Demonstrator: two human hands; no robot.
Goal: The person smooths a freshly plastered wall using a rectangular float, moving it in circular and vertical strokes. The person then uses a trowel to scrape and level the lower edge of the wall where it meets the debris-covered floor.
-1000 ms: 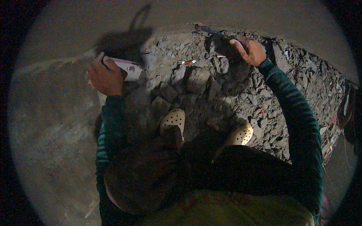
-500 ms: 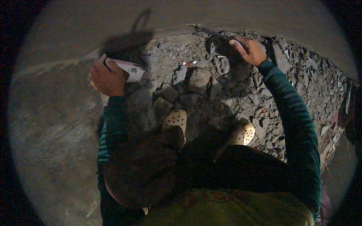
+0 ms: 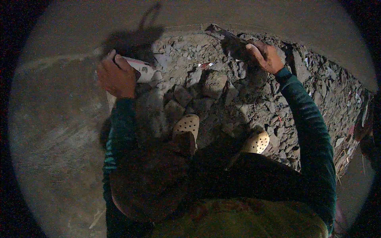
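Observation:
On the left, my left hand (image 3: 116, 75) is closed around a white, printed, pack-like object (image 3: 139, 70) with a pink strip. Its far end reaches the rubble, and my fingers cover its near end. My right hand (image 3: 268, 56), at the far right, is closed with the thumb laid forward. From it a dark, long, narrow tool (image 3: 226, 34) runs left along the far edge of the rubble; shadow hides its exact kind. Between my hands lies grey broken rubble (image 3: 184, 49) with larger stones (image 3: 214, 84).
My tan clogs with holes, left (image 3: 186, 125) and right (image 3: 257, 142), stand among the stones. A small red-and-white scrap (image 3: 205, 65) lies on the rubble. Smooth grey ground (image 3: 59, 131) spreads at the left and beyond the far edge. My shadow darkens the middle.
The view has shifted slightly. My left hand and the white object sit a little higher and further right in the picture; my right hand appears slightly further right. Both grips look the same.

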